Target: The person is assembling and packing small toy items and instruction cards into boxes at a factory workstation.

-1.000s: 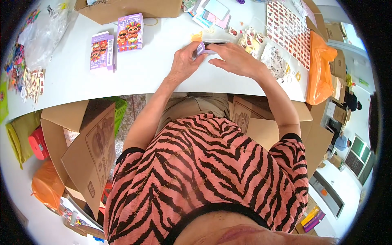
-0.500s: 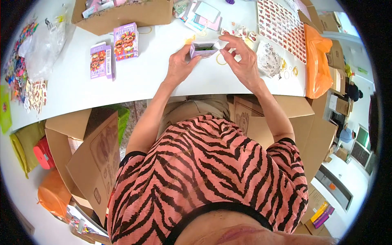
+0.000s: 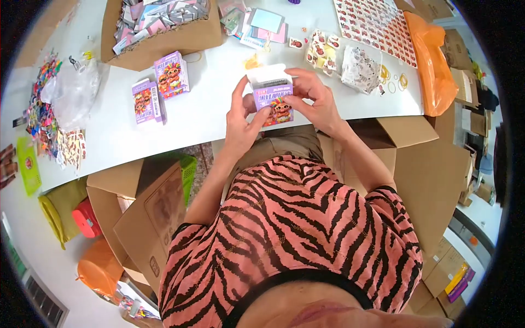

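Observation:
Between my hands is a small purple carton (image 3: pixel 276 104) with cartoon figures on its front, tilted so that its front faces up. Its white top flap stands up, and the edge of grey contents shows just under it. My left hand (image 3: pixel 244 117) grips the carton's left side, thumb on the front. On the other side my right hand (image 3: pixel 317 104) holds the upper right edge, thumb pressed on the front. Two similar purple cartons, one upright (image 3: pixel 173 75) and one lying (image 3: pixel 146 102), are on the white table (image 3: pixel 202 117) to the left.
A cardboard box (image 3: pixel 164 41) full of small packets stands at the back left. Beside it lie loose cards (image 3: pixel 266 21). Sticker sheets (image 3: pixel 377 33), a clear tub of stickers (image 3: pixel 361 68), rubber bands (image 3: pixel 402 81) and an orange bag (image 3: pixel 432 65) are right. Colourful trinkets (image 3: pixel 46 115) lie far left.
The carton has tipped so its printed front now faces up, and it has come nearer my body. My right hand has closed onto its right side. The view has shifted slightly.

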Available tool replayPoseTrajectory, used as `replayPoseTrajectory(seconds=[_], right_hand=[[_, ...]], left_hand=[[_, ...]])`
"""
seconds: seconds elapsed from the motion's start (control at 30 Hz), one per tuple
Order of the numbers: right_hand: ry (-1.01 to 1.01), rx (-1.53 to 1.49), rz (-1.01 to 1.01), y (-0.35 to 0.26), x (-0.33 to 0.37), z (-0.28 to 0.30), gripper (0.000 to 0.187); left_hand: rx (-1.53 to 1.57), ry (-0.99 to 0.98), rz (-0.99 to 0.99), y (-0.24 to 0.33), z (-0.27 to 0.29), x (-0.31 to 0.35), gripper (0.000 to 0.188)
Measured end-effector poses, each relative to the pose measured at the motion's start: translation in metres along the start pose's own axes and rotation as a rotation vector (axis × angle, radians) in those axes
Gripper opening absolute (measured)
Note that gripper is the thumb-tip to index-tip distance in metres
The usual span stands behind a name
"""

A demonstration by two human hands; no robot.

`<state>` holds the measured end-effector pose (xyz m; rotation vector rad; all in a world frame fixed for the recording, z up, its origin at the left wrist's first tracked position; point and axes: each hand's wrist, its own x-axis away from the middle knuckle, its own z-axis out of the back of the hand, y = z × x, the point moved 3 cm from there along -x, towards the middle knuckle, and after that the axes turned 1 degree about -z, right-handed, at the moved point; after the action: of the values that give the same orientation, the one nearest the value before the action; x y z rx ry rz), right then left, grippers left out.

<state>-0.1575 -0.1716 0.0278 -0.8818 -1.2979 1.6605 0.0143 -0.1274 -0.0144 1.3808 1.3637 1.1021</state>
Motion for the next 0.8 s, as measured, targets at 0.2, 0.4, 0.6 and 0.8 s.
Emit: replayPoseTrajectory(seconds=[0.2, 0.4, 0.6, 0.8], right_hand=[[-0.089, -0.207, -0.133, 0.003, 0.02, -0.003, 0.042], [-0.158, -0.146, -0.159, 0.0, 0.039, 0.002, 0.034], [-0.228, -0.093, -0.201, 0.006, 0.063, 0.001, 0.032], [-0.226, -0.13, -0.251, 0.008, 0.075, -0.004, 0.034]], left_hand=[[-0.319, 0.01, -0.235, 0.016, 0.0, 0.019, 0.07], [-0.324, -0.157, -0.19, 0.011, -0.005, 0.03, 0.041], [-0.127, -0.239, 0.156, 0.009, -0.006, 0.053, 0.031], [-0.21, -0.176, 0.103, 0.013, -0.011, 0.063, 0.035]])
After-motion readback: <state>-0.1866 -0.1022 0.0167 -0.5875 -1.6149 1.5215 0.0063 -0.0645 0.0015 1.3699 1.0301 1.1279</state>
